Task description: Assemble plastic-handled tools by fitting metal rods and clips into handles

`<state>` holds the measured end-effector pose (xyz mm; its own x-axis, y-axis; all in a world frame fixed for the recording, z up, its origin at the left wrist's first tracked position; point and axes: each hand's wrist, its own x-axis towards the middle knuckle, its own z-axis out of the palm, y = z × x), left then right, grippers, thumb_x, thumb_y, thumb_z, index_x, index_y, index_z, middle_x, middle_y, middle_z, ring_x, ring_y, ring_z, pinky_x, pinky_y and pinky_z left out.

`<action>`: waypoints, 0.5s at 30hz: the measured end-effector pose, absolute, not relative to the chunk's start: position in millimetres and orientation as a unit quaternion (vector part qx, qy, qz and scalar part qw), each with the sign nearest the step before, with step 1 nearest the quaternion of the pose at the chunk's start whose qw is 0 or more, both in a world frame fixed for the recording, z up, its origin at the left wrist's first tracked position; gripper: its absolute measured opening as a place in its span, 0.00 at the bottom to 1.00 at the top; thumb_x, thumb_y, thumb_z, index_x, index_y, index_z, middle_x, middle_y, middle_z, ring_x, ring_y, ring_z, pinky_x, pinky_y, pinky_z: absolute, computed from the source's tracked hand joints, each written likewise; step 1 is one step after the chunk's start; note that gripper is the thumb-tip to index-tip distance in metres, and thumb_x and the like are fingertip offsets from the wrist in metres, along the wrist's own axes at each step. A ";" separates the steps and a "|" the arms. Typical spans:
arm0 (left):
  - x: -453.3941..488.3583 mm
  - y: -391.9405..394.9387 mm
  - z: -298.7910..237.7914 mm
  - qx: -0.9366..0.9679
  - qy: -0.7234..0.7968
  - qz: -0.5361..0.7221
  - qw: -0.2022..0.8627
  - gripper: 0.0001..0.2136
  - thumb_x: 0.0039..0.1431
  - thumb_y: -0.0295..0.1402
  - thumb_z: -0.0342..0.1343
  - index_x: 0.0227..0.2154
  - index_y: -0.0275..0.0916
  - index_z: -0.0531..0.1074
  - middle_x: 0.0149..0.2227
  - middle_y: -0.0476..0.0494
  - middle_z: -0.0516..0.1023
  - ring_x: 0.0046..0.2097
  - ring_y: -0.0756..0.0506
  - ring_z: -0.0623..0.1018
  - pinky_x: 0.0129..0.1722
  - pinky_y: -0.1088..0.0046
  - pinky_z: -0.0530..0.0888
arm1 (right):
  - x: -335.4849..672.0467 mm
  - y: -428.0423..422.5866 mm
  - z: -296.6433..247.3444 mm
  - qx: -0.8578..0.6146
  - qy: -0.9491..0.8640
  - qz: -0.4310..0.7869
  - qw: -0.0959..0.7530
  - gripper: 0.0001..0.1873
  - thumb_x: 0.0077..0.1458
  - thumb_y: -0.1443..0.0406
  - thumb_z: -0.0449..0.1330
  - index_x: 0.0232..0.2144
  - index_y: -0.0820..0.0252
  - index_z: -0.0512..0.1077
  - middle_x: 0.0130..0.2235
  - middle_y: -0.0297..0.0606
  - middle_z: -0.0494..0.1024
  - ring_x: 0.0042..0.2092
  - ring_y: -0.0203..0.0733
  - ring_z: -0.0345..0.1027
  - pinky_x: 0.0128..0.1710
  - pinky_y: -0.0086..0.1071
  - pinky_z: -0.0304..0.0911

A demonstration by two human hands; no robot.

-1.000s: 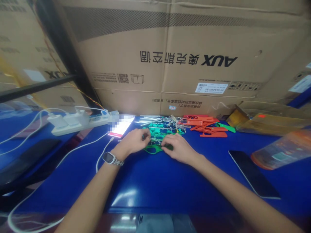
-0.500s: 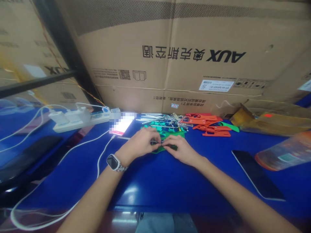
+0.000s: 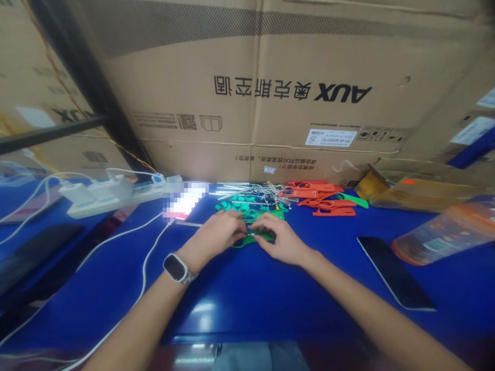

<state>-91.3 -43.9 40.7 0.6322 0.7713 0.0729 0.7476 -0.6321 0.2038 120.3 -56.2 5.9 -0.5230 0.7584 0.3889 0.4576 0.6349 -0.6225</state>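
A green plastic casing [image 3: 240,243] lies flat on the blue table between my hands, with small dark and pale parts inside that are too blurred to name. My left hand [image 3: 224,230], above a wrist with a watch, has its fingers curled over the casing's left side. From the right, my right hand [image 3: 280,238] reaches over the casing, thumb and forefinger apart around its right part. Just beyond lie a heap of small teal plastic parts [image 3: 232,203], thin metal rods [image 3: 234,190] and a tangle of thin wires [image 3: 268,192].
Orange plastic casings [image 3: 317,193] are piled at the back right, with a green one [image 3: 353,200] among them. A lit phone [image 3: 189,200] and a power strip [image 3: 100,198] stand left. A dark phone [image 3: 394,273] and a plastic jar [image 3: 444,234] lie right. A large carton [image 3: 270,51] walls the back.
My fingertips, which met in a pinch over the casing, have drawn apart. The right thumb and forefinger have spread. The whole view has shifted slightly.
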 end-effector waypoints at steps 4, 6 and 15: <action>-94.1 -46.3 46.1 0.891 0.432 0.074 0.121 0.03 0.60 0.29 0.60 0.35 0.41 0.79 0.40 0.44 0.79 0.40 0.44 0.77 0.40 0.69 0.67 | 126.0 -61.7 11.3 -0.388 -0.875 0.150 0.247 0.10 0.56 0.63 0.65 0.42 0.55 0.74 0.43 0.39 0.74 0.48 0.46 0.66 0.50 0.42 0.58; -94.4 -47.6 46.2 0.887 0.436 0.075 0.133 0.03 0.60 0.30 0.60 0.35 0.41 0.79 0.40 0.44 0.79 0.39 0.44 0.77 0.38 0.70 0.67 | 127.5 -61.7 10.9 -0.408 -0.874 0.146 0.221 0.06 0.58 0.61 0.64 0.36 0.56 0.75 0.40 0.37 0.74 0.46 0.45 0.67 0.49 0.41 0.57; -88.1 -51.5 47.8 0.896 0.430 0.049 0.101 0.05 0.61 0.27 0.57 0.33 0.39 0.78 0.38 0.43 0.79 0.41 0.43 0.77 0.41 0.68 0.67 | 124.8 -58.0 6.1 -0.418 -0.869 0.141 0.224 0.05 0.58 0.64 0.65 0.30 0.58 0.73 0.37 0.35 0.73 0.43 0.42 0.67 0.45 0.36 0.57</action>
